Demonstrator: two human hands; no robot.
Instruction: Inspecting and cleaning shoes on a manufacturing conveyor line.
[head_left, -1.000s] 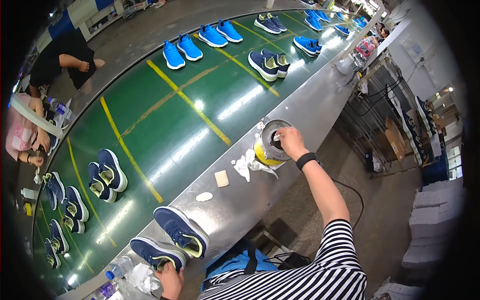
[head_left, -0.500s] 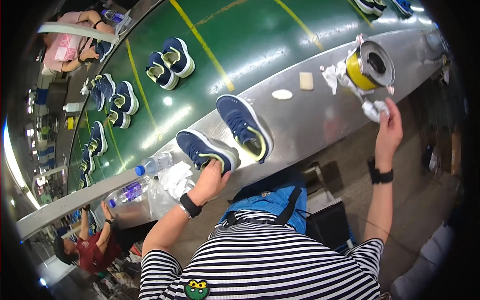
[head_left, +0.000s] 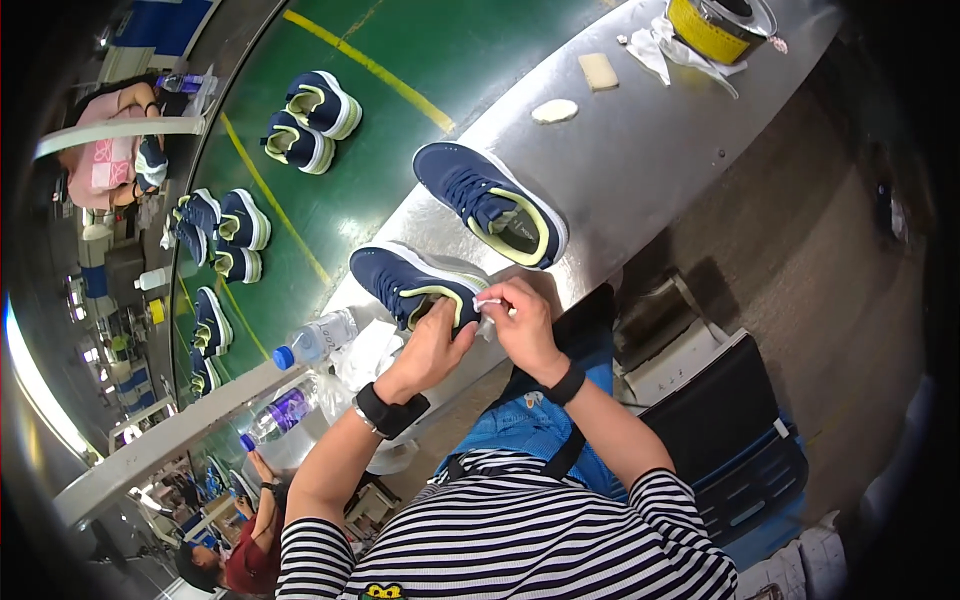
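A navy sneaker (head_left: pixel 384 277) with a white sole and lime lining lies on the metal ledge in front of me. My left hand (head_left: pixel 428 352) grips it at the heel opening, some fingers inside the collar. My right hand (head_left: pixel 524 328) pinches a small white cloth (head_left: pixel 487 303) against the sneaker's heel, near the sole edge. Beyond and to the right, a matching sneaker (head_left: pixel 455 178) stands on the ledge, touched by neither hand.
A yellow-banded metal can (head_left: pixel 705 35) stands at the far right beside a white rag (head_left: pixel 650 50). A beige block (head_left: pixel 598 72) and white pad (head_left: pixel 555 111) lie nearer. Bottles (head_left: pixel 318 338) are at left. More sneakers (head_left: pixel 315 118) sit on the green belt (head_left: pixel 375 170); co-workers are beyond.
My right hand has come from beside the can to the near sneaker's heel, bringing the white cloth. My left hand has kept its grip on that sneaker. The view has shifted.
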